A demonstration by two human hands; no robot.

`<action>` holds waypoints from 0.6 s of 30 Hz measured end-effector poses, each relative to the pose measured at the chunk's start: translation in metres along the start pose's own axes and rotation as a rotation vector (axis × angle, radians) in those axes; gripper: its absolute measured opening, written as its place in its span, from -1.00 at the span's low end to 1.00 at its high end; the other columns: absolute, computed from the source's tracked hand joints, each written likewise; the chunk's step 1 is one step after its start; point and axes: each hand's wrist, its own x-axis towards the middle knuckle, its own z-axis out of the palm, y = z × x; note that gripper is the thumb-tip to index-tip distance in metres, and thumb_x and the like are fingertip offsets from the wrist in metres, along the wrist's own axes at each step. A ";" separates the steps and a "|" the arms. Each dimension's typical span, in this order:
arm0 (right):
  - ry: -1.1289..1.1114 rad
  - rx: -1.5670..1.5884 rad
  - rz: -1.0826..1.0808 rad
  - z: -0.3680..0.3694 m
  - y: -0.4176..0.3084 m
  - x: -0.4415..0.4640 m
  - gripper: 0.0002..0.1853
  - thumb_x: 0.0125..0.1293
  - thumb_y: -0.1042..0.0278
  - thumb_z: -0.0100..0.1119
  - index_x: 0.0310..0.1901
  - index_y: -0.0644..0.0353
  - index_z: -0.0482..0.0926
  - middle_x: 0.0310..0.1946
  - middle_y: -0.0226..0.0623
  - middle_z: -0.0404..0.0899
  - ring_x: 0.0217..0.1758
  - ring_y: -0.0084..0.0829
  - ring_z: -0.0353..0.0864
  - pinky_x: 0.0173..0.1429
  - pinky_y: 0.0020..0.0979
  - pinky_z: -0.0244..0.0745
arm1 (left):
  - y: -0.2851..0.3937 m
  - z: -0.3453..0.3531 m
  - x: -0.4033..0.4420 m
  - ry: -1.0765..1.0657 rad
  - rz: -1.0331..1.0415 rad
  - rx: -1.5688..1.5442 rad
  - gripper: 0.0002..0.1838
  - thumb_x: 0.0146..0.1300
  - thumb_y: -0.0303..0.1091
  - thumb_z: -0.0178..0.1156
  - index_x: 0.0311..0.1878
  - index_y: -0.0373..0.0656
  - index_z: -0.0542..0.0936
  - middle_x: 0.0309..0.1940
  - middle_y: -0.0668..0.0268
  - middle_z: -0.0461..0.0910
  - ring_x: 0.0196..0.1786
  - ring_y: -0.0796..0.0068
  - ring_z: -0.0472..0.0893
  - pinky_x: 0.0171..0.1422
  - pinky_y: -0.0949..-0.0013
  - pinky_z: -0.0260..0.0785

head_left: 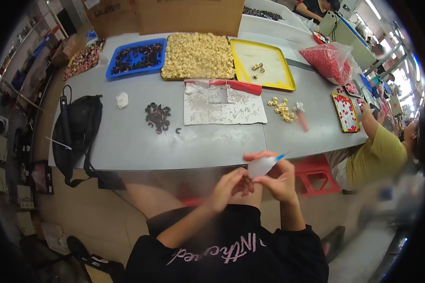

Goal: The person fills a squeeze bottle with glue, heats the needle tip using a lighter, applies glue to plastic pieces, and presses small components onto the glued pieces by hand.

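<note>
Right hand (282, 178) pinches the squeeze bottle (258, 167), blue needle tip (279, 157) toward two o'clock; left hand (229, 187) curled at eight, hold unclear!

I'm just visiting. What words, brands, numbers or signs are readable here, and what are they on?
Pink lettering on the black shirt: perhaps "IN" at one end; the rest is too folded and slanted to read surely.
Dark print on the cardboard box: too blurred to read.
I can read no other text.
</note>
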 end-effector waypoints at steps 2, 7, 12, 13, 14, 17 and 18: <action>0.196 -0.249 -0.249 -0.021 -0.012 0.003 -0.57 0.05 0.58 0.29 0.00 0.39 0.44 0.00 -0.11 0.51 0.03 -0.39 0.51 0.07 -0.39 0.45 | 0.005 -0.012 -0.003 0.074 0.153 0.123 -0.61 0.41 -0.15 -0.24 -0.14 -0.28 0.46 -0.39 0.29 0.48 -0.30 0.58 0.43 -0.15 0.52 0.27; 0.693 -0.279 -0.591 -0.042 -0.019 0.013 -0.64 0.23 0.44 0.15 0.02 0.41 0.39 0.01 -0.09 0.48 0.08 -0.34 0.48 0.12 -0.39 0.40 | 0.026 -0.035 -0.024 0.398 0.444 0.316 -0.65 0.37 -0.19 -0.20 -0.24 -0.30 0.45 -0.45 0.27 0.44 -0.35 0.56 0.40 -0.19 0.51 0.25; 0.734 -0.471 -0.456 -0.034 -0.005 -0.004 -0.71 0.28 0.37 0.11 -0.04 0.37 0.43 0.00 -0.11 0.49 0.14 -0.31 0.45 0.15 -0.39 0.36 | 0.044 -0.050 -0.041 0.603 0.599 0.312 -0.70 0.33 -0.21 -0.16 -0.30 -0.27 0.42 -0.45 0.28 0.39 -0.38 0.54 0.38 -0.21 0.48 0.23; 0.689 -0.471 -0.451 -0.035 0.000 -0.004 -0.69 0.28 0.34 0.10 -0.03 0.37 0.43 -0.01 -0.12 0.49 0.11 -0.31 0.46 0.14 -0.39 0.36 | 0.050 -0.053 -0.039 0.614 0.662 0.305 -0.71 0.33 -0.22 -0.16 -0.31 -0.26 0.41 -0.46 0.29 0.39 -0.38 0.54 0.37 -0.22 0.48 0.22; 0.655 -0.474 -0.440 -0.038 0.009 -0.011 -0.67 0.28 0.30 0.10 -0.03 0.37 0.43 -0.02 -0.12 0.50 0.08 -0.31 0.48 0.13 -0.38 0.37 | 0.053 -0.055 -0.040 0.618 0.696 0.318 -0.73 0.31 -0.24 -0.15 -0.33 -0.26 0.40 -0.46 0.29 0.38 -0.39 0.53 0.35 -0.24 0.49 0.19; 0.547 -0.498 -0.402 -0.047 0.037 -0.023 -0.61 0.29 0.21 0.08 -0.01 0.37 0.42 -0.05 -0.15 0.51 -0.02 -0.31 0.51 0.08 -0.36 0.39 | 0.053 -0.061 -0.045 0.660 0.760 0.335 -0.76 0.33 -0.31 -0.15 -0.32 -0.24 0.44 -0.45 0.33 0.41 -0.36 0.58 0.38 -0.18 0.51 0.22; 0.601 -0.575 -0.374 -0.043 0.031 -0.027 -0.60 0.28 0.20 0.08 0.00 0.37 0.41 -0.05 -0.14 0.50 -0.02 -0.29 0.51 0.07 -0.34 0.41 | 0.047 -0.059 -0.051 0.665 0.748 0.307 -0.77 0.33 -0.32 -0.15 -0.33 -0.24 0.44 -0.45 0.33 0.41 -0.37 0.58 0.38 -0.19 0.51 0.22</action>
